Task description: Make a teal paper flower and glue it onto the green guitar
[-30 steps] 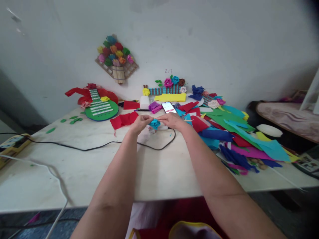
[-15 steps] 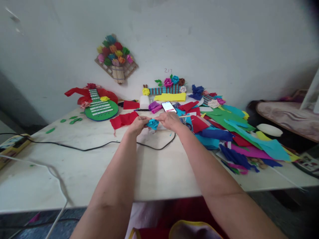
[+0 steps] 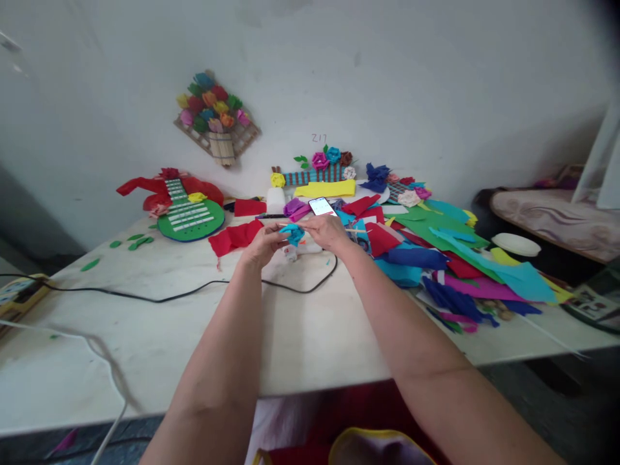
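Observation:
A small blue paper flower is held between both my hands above the white table. My left hand pinches it from the left with closed fingers. My right hand grips it from the right and also holds a thin wooden stick that points right. Under the hands lies a white object that I cannot make out clearly. A black cable loops on the table just below them.
A heap of coloured paper sheets covers the table's right side. A phone, red paper, a green guitar craft and a flower decoration lie behind. A paper flower basket hangs on the wall. A white plate sits at right.
Both hands have lifted the blue flower slightly and turned it. The view has shifted a little left and down.

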{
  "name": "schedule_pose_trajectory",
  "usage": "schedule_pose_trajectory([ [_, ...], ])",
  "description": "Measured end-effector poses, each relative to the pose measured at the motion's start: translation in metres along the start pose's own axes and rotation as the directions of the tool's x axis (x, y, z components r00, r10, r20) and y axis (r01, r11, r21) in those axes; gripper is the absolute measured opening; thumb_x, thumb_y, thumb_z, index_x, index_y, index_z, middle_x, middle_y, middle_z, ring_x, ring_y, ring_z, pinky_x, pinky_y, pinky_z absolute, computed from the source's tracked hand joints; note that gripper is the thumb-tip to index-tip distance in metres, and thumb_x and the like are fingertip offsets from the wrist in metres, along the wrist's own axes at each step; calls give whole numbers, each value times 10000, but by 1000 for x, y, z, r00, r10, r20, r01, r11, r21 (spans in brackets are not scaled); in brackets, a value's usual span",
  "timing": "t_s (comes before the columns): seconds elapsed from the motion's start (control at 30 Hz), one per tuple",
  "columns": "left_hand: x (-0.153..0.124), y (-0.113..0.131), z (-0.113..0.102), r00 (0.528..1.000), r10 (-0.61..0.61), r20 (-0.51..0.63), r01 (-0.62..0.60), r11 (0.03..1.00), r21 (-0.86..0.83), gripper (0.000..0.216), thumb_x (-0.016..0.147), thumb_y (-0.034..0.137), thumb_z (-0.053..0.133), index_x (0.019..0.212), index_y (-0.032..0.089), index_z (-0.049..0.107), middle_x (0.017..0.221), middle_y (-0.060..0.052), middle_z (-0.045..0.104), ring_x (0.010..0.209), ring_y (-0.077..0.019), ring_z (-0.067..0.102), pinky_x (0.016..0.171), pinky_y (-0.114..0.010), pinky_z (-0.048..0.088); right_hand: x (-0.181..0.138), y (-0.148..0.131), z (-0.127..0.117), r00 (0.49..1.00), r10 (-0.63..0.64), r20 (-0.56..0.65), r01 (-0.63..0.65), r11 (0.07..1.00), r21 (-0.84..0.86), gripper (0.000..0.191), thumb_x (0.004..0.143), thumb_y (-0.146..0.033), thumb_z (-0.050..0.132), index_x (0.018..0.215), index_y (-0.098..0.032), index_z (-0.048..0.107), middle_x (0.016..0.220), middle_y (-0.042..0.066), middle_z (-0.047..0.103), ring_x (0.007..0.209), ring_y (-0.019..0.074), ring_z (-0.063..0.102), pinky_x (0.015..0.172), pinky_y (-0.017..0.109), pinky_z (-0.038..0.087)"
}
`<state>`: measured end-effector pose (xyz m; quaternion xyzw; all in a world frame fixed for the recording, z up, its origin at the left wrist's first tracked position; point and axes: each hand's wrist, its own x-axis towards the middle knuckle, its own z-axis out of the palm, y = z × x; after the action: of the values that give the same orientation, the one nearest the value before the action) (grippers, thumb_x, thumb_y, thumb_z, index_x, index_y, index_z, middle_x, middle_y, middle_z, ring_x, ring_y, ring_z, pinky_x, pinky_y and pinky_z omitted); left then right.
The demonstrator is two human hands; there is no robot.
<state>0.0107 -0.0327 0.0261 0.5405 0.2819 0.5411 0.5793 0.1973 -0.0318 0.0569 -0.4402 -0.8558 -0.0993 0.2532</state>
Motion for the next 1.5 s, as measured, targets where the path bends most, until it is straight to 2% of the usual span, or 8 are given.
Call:
schedule_pose_trajectory([
  [0.13, 2, -4, 4, 995, 99, -23, -98, 994, 40, 355, 512, 195, 771, 837, 150, 635, 773, -25, 669, 687, -147, 610, 714, -305, 468, 1, 0, 3, 999, 10, -33, -10, 1000, 13, 352, 885, -264, 402, 1165, -323, 608, 972, 6, 694, 904, 162, 600, 731, 239, 414],
  [0.27, 1, -2, 9, 988, 145, -52, -140, 987, 78, 366, 492, 198, 785, 816, 155, 622, 736, -8, 659, 677, -146, 602, 700, -306, 467, 1, 0, 4, 999, 3, -48, -2, 1000, 29, 351, 889, -268, 397, 1166, -320, 608, 965, 9, 692, 897, 159, 600, 731, 236, 412],
  [0.67, 0, -3, 7, 987, 133, -90, -124, 987, 98, 380, 484, 213, 800, 827, 164, 646, 730, -8, 665, 665, -148, 603, 668, -295, 472, 1, 0, 6, 998, -18, -54, 18, 1000, 13, 344, 905, -295, 382, 1162, -323, 608, 989, 18, 684, 905, 158, 601, 732, 238, 406],
  [0.97, 1, -4, 8, 980, 178, -90, -171, 982, 83, 335, 483, 203, 798, 776, 161, 641, 700, -1, 659, 642, -136, 598, 690, -299, 477, 1, -1, 8, 998, -4, -58, 6, 1000, 19, 340, 905, -291, 385, 1152, -306, 619, 983, 24, 688, 901, 155, 603, 731, 233, 410],
  [1.17, 3, -5, 5, 975, 198, -99, -189, 977, 96, 415, 476, 184, 799, 857, 174, 634, 750, 4, 661, 668, -136, 604, 696, -294, 478, 2, -1, 8, 998, -3, -68, 5, 999, 42, 333, 899, -291, 398, 1142, -309, 624, 982, 21, 692, 902, 153, 608, 740, 235, 415],
  [1.33, 3, -5, 3, 978, 202, -53, -195, 973, 124, 487, 509, 188, 790, 965, 182, 619, 791, -9, 668, 703, -146, 619, 709, -293, 481, 2, 4, 8, 998, -3, -66, 11, 991, 133, 321, 878, -290, 430, 1117, -286, 644, 941, 20, 704, 879, 153, 620, 733, 239, 419],
  [1.5, 3, -2, 6, 973, 230, 16, -229, 959, 166, 521, 537, 185, 779, 1026, 179, 602, 807, -21, 670, 712, -154, 622, 653, -282, 499, 2, 7, 4, 997, 74, 5, -73, 957, 280, 322, 839, -242, 487, 1119, -241, 647, 832, 19, 708, 770, 139, 619, 673, 227, 417],
])
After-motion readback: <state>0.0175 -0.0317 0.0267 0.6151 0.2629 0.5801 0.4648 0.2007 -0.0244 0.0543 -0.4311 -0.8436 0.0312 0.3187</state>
